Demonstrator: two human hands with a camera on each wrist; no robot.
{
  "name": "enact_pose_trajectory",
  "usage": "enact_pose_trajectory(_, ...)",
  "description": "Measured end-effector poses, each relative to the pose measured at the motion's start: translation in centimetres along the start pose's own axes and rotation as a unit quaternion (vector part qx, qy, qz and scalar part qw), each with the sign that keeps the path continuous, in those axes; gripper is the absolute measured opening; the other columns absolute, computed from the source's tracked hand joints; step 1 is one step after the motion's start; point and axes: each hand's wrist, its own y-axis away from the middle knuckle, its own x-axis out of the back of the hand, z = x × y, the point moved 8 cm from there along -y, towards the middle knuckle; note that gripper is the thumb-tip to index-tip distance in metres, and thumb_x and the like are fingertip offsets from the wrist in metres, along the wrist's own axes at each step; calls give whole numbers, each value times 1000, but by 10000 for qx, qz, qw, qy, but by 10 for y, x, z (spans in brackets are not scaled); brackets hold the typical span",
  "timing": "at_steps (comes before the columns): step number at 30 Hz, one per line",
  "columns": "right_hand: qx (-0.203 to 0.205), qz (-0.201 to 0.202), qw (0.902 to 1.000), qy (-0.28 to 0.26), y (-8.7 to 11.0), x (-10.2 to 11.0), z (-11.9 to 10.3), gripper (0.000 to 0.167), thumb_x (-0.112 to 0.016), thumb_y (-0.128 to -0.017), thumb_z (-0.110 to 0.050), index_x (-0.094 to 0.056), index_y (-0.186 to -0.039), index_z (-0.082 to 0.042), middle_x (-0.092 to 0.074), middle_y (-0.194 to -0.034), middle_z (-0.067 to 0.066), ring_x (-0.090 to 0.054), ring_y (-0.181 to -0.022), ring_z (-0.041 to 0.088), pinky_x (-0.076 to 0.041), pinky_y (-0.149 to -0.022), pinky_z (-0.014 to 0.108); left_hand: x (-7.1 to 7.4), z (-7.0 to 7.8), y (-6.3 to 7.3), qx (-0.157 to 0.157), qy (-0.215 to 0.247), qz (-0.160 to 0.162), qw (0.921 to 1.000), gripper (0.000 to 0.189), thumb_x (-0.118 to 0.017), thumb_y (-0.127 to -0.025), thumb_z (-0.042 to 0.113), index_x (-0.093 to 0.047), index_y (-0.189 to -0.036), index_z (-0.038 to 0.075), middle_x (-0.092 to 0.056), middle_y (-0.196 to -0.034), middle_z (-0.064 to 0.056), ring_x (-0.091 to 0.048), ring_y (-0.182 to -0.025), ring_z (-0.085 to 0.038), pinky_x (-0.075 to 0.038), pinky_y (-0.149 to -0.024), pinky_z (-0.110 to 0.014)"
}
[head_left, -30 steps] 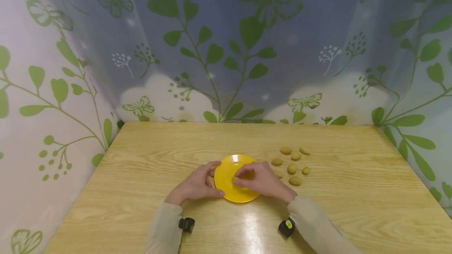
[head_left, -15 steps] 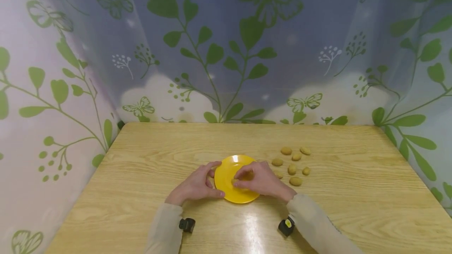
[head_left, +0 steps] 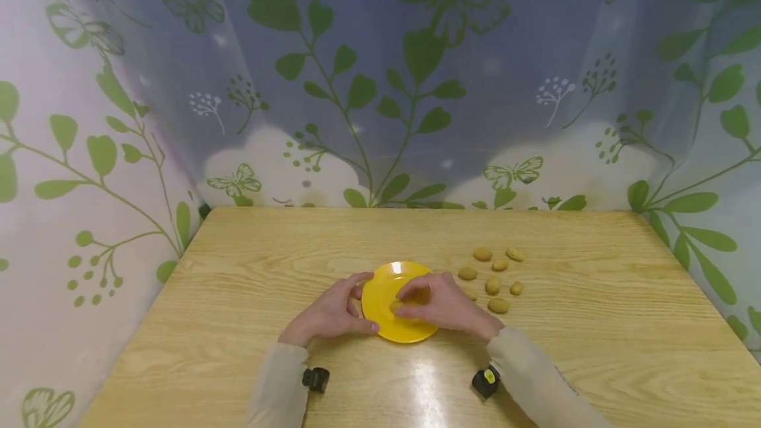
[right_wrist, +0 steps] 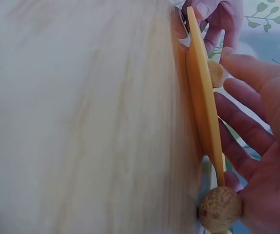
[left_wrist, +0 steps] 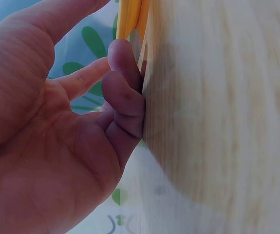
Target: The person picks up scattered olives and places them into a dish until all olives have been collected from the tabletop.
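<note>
A yellow plate (head_left: pixel 380 319) lies on the wooden table before me. In the head view my left hand (head_left: pixel 329 309) holds its left side, thumb and index finger at the rim; the left wrist view shows the other fingers curled down by the tabletop, near the plate's edge (left_wrist: pixel 130 19). Over the plate, my right hand (head_left: pixel 436 301) pinches a tan nut (right_wrist: pixel 216 74) between thumb and index fingertips. The nut is small and partly covered by the fingers in the head view. The right wrist view has the nut close against the plate's face.
Several rough-shelled tan nuts (head_left: pixel 492 285) lie scattered right of the plate. One nut (right_wrist: pixel 220 209) shows large beside the plate's edge in the right wrist view. A printed curtain (head_left: pixel 380 84) stands behind the wooden table (head_left: pixel 267 243). Both wrists carry small black cameras (head_left: pixel 486 382).
My right wrist has shifted very slightly to the right, with the fingertips still over the plate. The left hand and the scattered nuts have kept their places.
</note>
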Motion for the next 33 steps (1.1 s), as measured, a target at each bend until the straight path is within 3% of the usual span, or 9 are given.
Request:
enact_pose_trajectory(6,-45,72,9993,-378,6,8,3,20,-80,-89,-35,-79,-103,-21,-77,-103,-11,-67,-109,17,-46,-106,49,-1,0,-1,9,-1,1,10000,93,-91,-77,34,-40,-155,20,-56,-128,-11,-57,-82,-16,-48,-73,-29)
enact_pose_trajectory(12,-25,296,9988,-379,13,19,6,19,-78,-91,-31,-78,-107,-21,-76,-105,-9,-68,-107,18,-48,-104,51,-2,0,-1,46,66,11,10000,94,-91,-77,34,-41,-155,21,-56,-129,-11,-57,-83,-16,-48,-73,-30)
enact_pose_trajectory(19,288,556,9971,-435,21,32,2,22,-78,-92,-31,-77,-109,-17,-77,-109,-2,-70,-107,23,-51,-101,56,-1,-1,-1,92,42,35,9999,93,-91,-77,33,-41,-155,23,-56,-128,-10,-57,-83,-16,-48,-73,-29)
enact_pose_trajectory(26,463,873,9937,-531,34,47,2,20,-79,-91,-23,-77,-107,-12,-76,-111,5,-70,-106,28,-55,-94,53,-3,-2,0,87,42,-21,10000,94,-91,-77,34,-41,-155,22,-55,-126,-9,-56,-83,-16,-47,-71,-27)
enact_pose_trajectory(33,560,1088,9919,-338,46,65,6,20,-79,-91,-21,-77,-109,-11,-76,-112,2,-69,-104,30,-57,-90,49,0,-1,0,98,-15,65,9999,93,-92,-76,34,-42,-155,24,-56,-126,-9,-56,-84,-16,-48,-74,-28)
